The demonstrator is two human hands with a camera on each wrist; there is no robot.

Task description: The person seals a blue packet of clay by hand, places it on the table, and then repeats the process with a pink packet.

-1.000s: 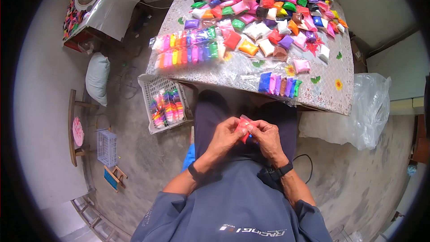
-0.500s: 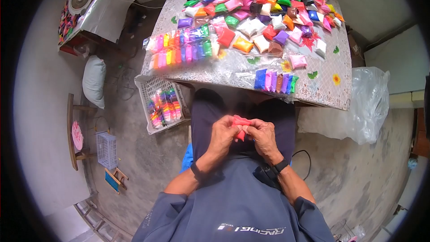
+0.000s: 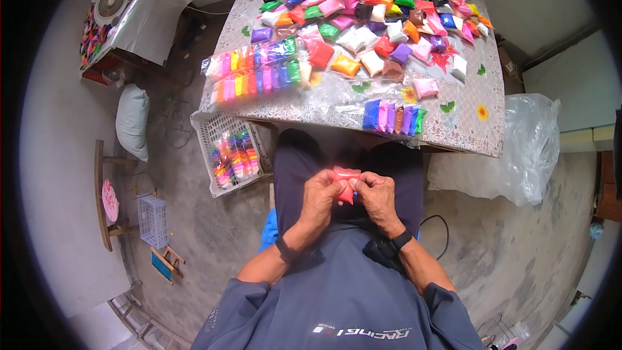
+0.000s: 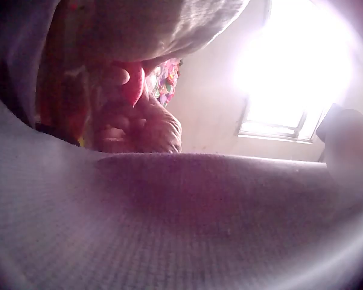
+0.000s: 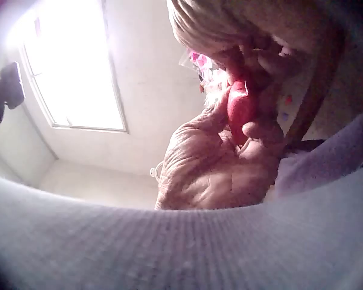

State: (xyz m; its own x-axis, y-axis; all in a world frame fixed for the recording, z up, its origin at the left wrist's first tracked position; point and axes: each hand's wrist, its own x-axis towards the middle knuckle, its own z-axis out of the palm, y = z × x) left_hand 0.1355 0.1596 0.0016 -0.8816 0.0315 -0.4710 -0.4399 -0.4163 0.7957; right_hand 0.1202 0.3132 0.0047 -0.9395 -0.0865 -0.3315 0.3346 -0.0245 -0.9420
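Over the lap, both hands pinch a small coral-red plastic packet [image 3: 347, 174] with soft-looking filling. My left hand [image 3: 316, 199] has its thumb on the packet's near face, its fingers curled behind. From the other side my right hand [image 3: 380, 201] grips it the same way, the two thumbs close together. The packet's top edge stands up above the thumbs and its lower end hangs between the hands. In the left wrist view a slice of the red packet [image 4: 134, 84] shows between the fingers; the right wrist view shows its bulging side [image 5: 240, 112].
Ahead is a table [image 3: 463, 133] with a patterned cloth, heaped with colourful packets [image 3: 363, 6]. Near its edge lie a clear bag of packets in rows [image 3: 259, 74] and a smaller row of packets [image 3: 392, 118]. A white crate [image 3: 205, 149] holds more on the left; plastic sheeting [image 3: 531, 149] hangs right.
The packet has gone from tilted and bunched to spread more squarely between the hands, thumbs shifting on it. The whole head view has drifted slightly, with the table moving left in frame.
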